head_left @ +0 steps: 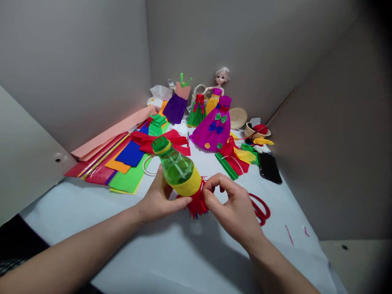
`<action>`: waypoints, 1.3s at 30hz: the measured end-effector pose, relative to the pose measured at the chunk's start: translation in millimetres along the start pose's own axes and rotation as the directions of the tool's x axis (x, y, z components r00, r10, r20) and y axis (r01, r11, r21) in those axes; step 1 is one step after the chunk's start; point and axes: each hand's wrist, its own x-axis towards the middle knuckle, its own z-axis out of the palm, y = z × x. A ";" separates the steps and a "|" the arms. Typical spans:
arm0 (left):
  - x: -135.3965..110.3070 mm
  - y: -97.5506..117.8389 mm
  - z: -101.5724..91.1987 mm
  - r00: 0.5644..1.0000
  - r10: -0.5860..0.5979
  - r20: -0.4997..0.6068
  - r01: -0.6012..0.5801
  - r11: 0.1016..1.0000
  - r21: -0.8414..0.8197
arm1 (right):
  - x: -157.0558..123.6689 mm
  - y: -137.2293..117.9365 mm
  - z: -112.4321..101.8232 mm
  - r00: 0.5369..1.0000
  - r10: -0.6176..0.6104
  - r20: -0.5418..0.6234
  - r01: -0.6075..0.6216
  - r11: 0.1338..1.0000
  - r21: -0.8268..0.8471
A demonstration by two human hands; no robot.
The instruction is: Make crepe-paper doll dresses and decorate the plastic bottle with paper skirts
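A green plastic bottle (178,166) with a green cap tilts to the left above the table. Around its lower part runs a yellow band (189,184), and below that hangs a red fringe (197,203) with a bit of blue at its tips. My left hand (159,200) wraps round the bottle from the left, its thumb near the fringe. My right hand (231,202) pinches at the top edge of the red fringe, thumb and forefinger together; whether a strand is between them is hard to make out. Red-handled scissors (260,208) lie partly behind my right hand.
Coloured sheets (128,159) lie at the left. A doll (221,81) and a purple dress (214,126) stand at the back. At the right are a black phone (270,168), a small basket (248,131) and red and yellow scraps (241,157). Grey panels (245,49) enclose the table.
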 end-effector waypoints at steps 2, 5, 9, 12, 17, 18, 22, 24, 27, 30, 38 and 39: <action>-0.3 0.9 0.1 1.000 0.007 -0.009 -0.007 1.000 0.021 | -0.2 -0.6 0.2 1.000 -0.010 -0.008 0.010 1.000 -0.013; -0.7 3.3 1.0 1.000 0.013 -0.020 -0.012 0.998 0.057 | -0.2 -0.9 0.3 0.999 -0.029 -0.016 0.028 0.999 -0.020; -1.0 5.5 2.6 0.997 0.071 -0.024 -0.069 0.995 0.073 | -0.4 -0.4 -0.1 0.999 -0.036 -0.019 0.036 0.999 -0.018; -1.4 4.7 2.7 0.995 0.098 -0.017 -0.096 0.991 0.089 | -1.1 -0.1 -0.4 0.999 -0.025 -0.022 0.025 1.000 -0.016; -1.8 3.7 1.8 0.996 0.085 -0.007 -0.084 0.989 0.118 | -1.9 0.1 -0.1 1.000 -0.022 -0.018 0.021 0.999 -0.028; -1.9 3.7 1.7 0.997 0.079 -0.008 -0.077 0.990 0.119 | -1.9 0.1 0.1 1.000 -0.023 -0.017 0.023 0.999 -0.030; -2.1 3.3 1.4 0.997 0.077 -0.005 -0.076 0.990 0.115 | -1.5 -0.3 0.9 1.000 -0.021 -0.018 0.021 0.999 -0.040; -2.1 2.3 1.4 0.997 0.075 -0.003 -0.074 0.991 0.110 | -1.2 -0.5 1.3 1.000 -0.011 -0.017 0.010 0.999 -0.038; -2.0 1.1 1.5 0.997 0.082 0.000 -0.081 0.992 0.095 | -0.9 -0.7 1.7 1.000 0.004 -0.013 -0.004 0.999 -0.033; -1.8 1.7 1.8 0.997 0.081 0.002 -0.081 0.993 0.091 | -1.3 -0.4 1.7 1.000 0.014 -0.011 -0.015 0.999 -0.035; -1.2 3.0 2.8 0.994 0.107 0.007 -0.107 0.987 0.116 | -0.8 2.1 1.3 1.000 0.020 -0.009 -0.020 0.999 -0.040; -1.1 2.4 2.8 0.994 0.108 0.008 -0.109 0.987 0.117 | -0.4 2.5 1.2 1.000 0.021 -0.007 -0.022 0.999 -0.041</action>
